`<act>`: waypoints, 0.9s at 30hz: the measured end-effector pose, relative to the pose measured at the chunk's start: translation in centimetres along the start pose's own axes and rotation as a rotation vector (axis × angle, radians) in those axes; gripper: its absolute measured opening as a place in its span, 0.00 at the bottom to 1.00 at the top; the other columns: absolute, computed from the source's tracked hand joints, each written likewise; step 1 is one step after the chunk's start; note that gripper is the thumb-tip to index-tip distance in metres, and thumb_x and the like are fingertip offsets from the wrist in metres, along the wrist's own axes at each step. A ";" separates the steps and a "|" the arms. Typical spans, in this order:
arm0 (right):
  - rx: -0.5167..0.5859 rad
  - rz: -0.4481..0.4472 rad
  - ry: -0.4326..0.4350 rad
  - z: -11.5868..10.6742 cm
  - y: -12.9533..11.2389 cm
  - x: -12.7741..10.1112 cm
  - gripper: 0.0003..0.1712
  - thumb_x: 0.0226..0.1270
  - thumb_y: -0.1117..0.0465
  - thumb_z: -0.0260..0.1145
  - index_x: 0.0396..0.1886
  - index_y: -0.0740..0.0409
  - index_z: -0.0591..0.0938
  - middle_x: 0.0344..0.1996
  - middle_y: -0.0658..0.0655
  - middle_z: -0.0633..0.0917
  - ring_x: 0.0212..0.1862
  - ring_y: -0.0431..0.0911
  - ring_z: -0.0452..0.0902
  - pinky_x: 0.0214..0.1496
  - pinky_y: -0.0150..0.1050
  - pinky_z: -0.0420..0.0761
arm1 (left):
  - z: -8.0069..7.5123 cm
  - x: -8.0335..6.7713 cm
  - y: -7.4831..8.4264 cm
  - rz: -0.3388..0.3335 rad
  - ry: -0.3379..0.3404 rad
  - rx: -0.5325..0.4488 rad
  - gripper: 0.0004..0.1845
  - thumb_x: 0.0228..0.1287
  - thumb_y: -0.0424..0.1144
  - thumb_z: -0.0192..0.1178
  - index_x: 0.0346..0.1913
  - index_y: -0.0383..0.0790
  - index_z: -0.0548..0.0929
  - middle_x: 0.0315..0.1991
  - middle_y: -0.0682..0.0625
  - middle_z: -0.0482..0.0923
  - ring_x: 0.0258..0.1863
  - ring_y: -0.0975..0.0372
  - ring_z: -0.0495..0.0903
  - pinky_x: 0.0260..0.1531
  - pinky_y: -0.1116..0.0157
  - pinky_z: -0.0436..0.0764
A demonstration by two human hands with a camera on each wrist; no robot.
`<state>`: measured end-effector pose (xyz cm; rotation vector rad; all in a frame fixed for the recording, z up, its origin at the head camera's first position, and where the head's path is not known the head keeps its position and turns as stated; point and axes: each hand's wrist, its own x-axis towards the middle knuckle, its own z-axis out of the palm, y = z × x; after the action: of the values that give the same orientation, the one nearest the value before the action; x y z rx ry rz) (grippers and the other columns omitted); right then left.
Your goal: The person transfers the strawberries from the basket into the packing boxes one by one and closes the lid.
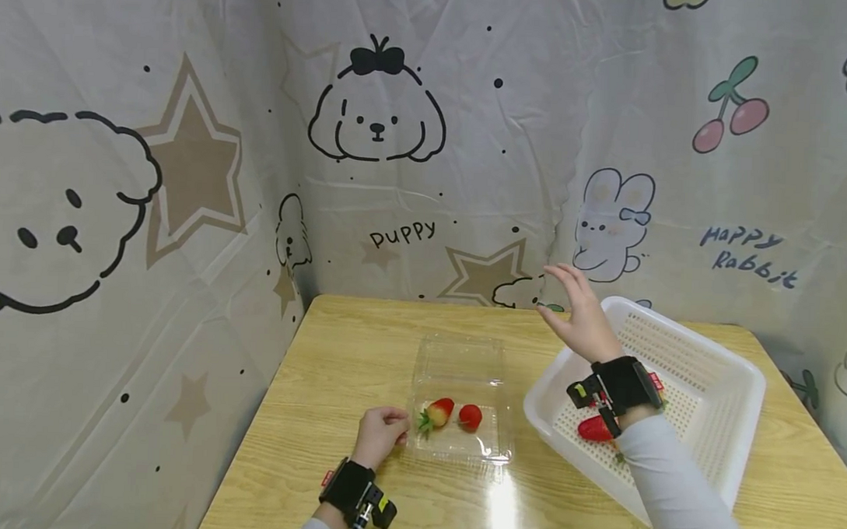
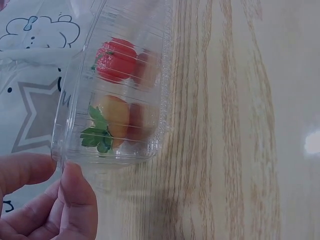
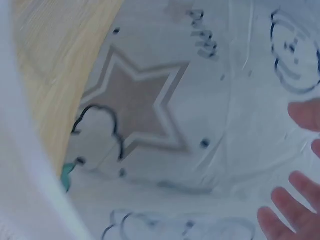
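A clear plastic clamshell box (image 1: pixel 461 398) lies open on the wooden table (image 1: pixel 336 355) with two strawberries (image 1: pixel 438 412) (image 1: pixel 470 416) in its near half. My left hand (image 1: pixel 382 434) pinches the box's near left corner between thumb and fingers; in the left wrist view the fingers (image 2: pixel 75 200) grip the clear box's (image 2: pixel 115 90) rim, with both strawberries (image 2: pixel 117 60) showing through its wall. My right hand (image 1: pixel 579 313) hovers open above the far left rim of a white perforated basket (image 1: pixel 713 384), holding nothing. A strawberry (image 1: pixel 595 428) lies in the basket, partly hidden by my wrist.
Patterned cloth (image 1: pixel 398 178) hangs close behind and to the left of the table. The basket takes up the right side. Bare tabletop lies in front of the box and to its left. The right wrist view shows blurred cloth (image 3: pixel 165 125) and fingertips (image 3: pixel 285 210).
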<state>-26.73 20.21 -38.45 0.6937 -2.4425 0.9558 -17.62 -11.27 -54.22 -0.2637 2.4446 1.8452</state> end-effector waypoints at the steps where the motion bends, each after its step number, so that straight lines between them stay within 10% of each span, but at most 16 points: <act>1: -0.007 0.016 0.025 -0.2 0.6 -0.2 0.35 0.54 0.70 0.66 0.62 0.65 0.64 0.60 0.68 0.62 0.61 0.64 0.58 0.61 0.60 0.60 | 0.0 0.0 0.0 0.001 -0.002 0.000 0.11 0.56 0.27 0.58 0.39 0.20 0.79 0.24 0.46 0.77 0.18 0.67 0.75 0.20 0.70 0.80; 8: -0.048 0.202 0.049 -1.1 3.6 -2.2 0.32 0.55 0.71 0.63 0.60 0.68 0.65 0.57 0.71 0.63 0.60 0.65 0.57 0.60 0.61 0.60 | 0.0 0.0 0.1 -0.002 -0.002 0.003 0.10 0.57 0.27 0.58 0.39 0.21 0.79 0.23 0.47 0.77 0.19 0.66 0.75 0.22 0.67 0.80; 27: -0.134 0.599 -0.318 1.9 10.8 -8.5 0.28 0.53 0.65 0.65 0.53 0.75 0.69 0.48 0.79 0.72 0.49 0.68 0.68 0.50 0.59 0.71 | -0.2 -0.1 0.0 0.000 0.001 -0.013 0.10 0.56 0.27 0.58 0.39 0.20 0.79 0.24 0.45 0.77 0.19 0.66 0.75 0.21 0.68 0.80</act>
<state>-26.76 28.22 -49.75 0.0526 -3.0480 0.9230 -17.48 -11.40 -54.14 -0.2653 2.4338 1.8619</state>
